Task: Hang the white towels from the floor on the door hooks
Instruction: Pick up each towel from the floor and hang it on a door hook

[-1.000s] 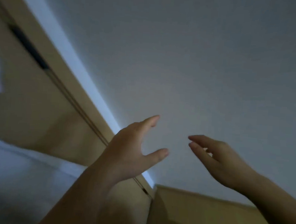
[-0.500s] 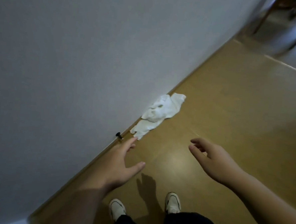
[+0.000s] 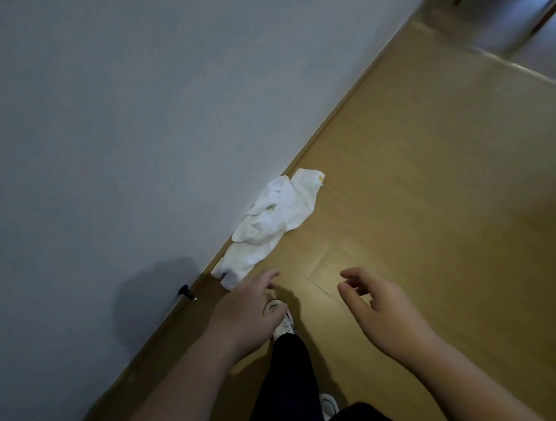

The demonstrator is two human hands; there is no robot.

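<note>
Now the view looks down at a tan wooden floor (image 3: 434, 187) beside a plain grey-white wall (image 3: 114, 102), where 1 second ago it faced only the wall and a door frame. Half a second ago the white towels (image 3: 269, 223) showed further ahead; they now sit closer and larger in view, and 1 foot in a white shoe (image 3: 280, 314) steps forward under the left hand, so the person appears to be walking toward them.

The towels lie in a crumpled heap on the floor, pressed against the base of the wall. How many towels the heap holds cannot be told. A small dark doorstop (image 3: 185, 292) juts from the wall base just beside the near end of the heap.

The left hand (image 3: 247, 316) reaches forward, fingers loosely spread and empty, its fingertips near the towels' near corner but not touching. The right hand (image 3: 381, 311) hovers well apart to the right, fingers loosely curled, holding nothing.

The pickup looks about to begin; nothing is lifted yet. No door hooks are in view, so hanging likely means turning back afterward.
</note>
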